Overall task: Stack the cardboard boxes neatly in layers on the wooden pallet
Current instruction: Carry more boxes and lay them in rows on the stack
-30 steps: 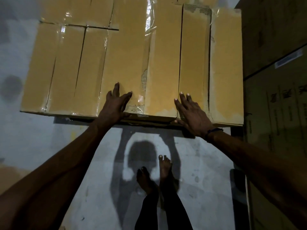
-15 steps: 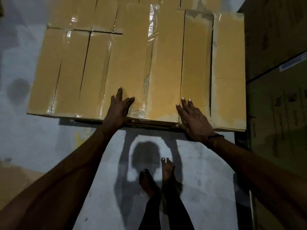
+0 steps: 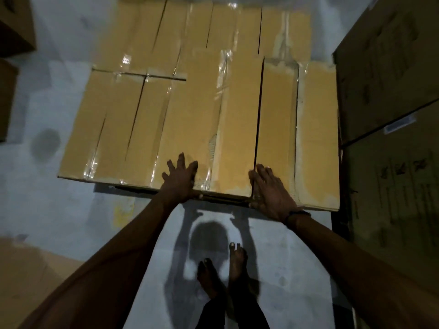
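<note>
**Both hands flat on the near edge of the middle box**

We look down at a layer of cardboard boxes [image 3: 133, 119] that lie side by side, with clear tape shining on their top flaps. We cannot see the pallet itself; only a dark strip shows under the near edge of the boxes.

Our left hand [image 3: 179, 180] lies on the top of the middle box [image 3: 213, 129], at its near edge, with the fingers spread and straight. It grasps nothing; it only presses on the cardboard. Our right hand [image 3: 270, 189] is at the near right corner of the same box, where a dark seam divides it from the narrow box [image 3: 276, 129] beside it. Its fingers are also straight and lie on the top, and the palm comes down over the edge. A dark band sits on the right wrist.

Below the hands we see the pale floor [image 3: 47, 210], our two bare feet [image 3: 223, 269] and our shadow. On the right a stack of big dark cartons [image 3: 389, 91] stands just beside the layer.
</note>
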Action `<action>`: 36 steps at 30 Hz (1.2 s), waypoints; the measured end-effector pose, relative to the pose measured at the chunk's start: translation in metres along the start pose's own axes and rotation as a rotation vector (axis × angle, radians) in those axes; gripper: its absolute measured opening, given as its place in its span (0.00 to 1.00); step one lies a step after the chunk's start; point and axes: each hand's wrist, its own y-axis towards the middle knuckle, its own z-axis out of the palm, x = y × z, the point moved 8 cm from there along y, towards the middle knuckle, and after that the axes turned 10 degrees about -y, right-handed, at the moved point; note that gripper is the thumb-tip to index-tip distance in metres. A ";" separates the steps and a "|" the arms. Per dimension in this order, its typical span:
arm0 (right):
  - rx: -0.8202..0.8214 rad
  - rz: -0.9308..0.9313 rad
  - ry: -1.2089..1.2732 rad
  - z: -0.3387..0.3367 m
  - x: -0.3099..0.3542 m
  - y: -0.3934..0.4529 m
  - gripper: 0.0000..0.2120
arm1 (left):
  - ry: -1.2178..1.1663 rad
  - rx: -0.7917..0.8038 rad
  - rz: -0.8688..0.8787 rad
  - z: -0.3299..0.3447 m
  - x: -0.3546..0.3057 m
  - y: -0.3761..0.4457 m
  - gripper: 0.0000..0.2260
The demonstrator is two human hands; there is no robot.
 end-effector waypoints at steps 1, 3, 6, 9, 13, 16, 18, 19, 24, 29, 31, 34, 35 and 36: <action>-0.012 0.014 0.057 -0.011 0.002 -0.005 0.50 | -0.034 -0.040 0.003 -0.006 -0.005 -0.008 0.47; -0.060 0.028 0.136 -0.041 0.008 -0.019 0.48 | -0.153 -0.154 0.027 -0.026 -0.014 -0.033 0.40; -0.100 0.031 0.240 -0.085 0.021 -0.043 0.44 | -0.370 -0.320 0.072 -0.060 -0.027 -0.080 0.29; -0.163 0.010 0.290 -0.135 0.037 -0.070 0.38 | -0.513 -0.433 0.064 -0.095 -0.041 -0.133 0.21; -0.207 -0.038 0.317 -0.200 0.060 -0.108 0.34 | -0.560 -0.519 0.074 -0.138 -0.054 -0.198 0.17; -0.249 -0.077 0.321 -0.241 0.079 -0.127 0.32 | -0.652 -0.590 0.072 -0.161 -0.050 -0.238 0.15; -0.261 -0.093 0.330 -0.265 0.096 -0.136 0.30 | -0.696 -0.644 0.068 -0.178 -0.044 -0.266 0.14; -0.265 -0.092 0.339 -0.273 0.105 -0.139 0.29 | -0.708 -0.670 0.059 -0.184 -0.040 -0.278 0.14; -0.255 -0.174 0.320 -0.300 0.175 -0.130 0.28 | -0.788 -0.858 -0.065 -0.210 0.020 -0.336 0.12; -0.224 -0.266 0.409 -0.310 0.278 -0.082 0.26 | -0.925 -1.006 -0.211 -0.236 0.111 -0.375 0.12; -0.204 -0.311 0.447 -0.312 0.331 -0.059 0.25 | -0.970 -1.057 -0.238 -0.251 0.154 -0.388 0.11; -0.191 -0.380 0.475 -0.317 0.414 -0.027 0.25 | -1.029 -1.101 -0.263 -0.278 0.217 -0.403 0.11; -0.184 -0.391 0.485 -0.318 0.445 -0.016 0.25 | -1.054 -1.109 -0.278 -0.289 0.241 -0.410 0.11; -0.174 -0.391 0.498 -0.319 0.472 -0.008 0.24 | -1.082 -1.117 -0.288 -0.297 0.261 -0.416 0.11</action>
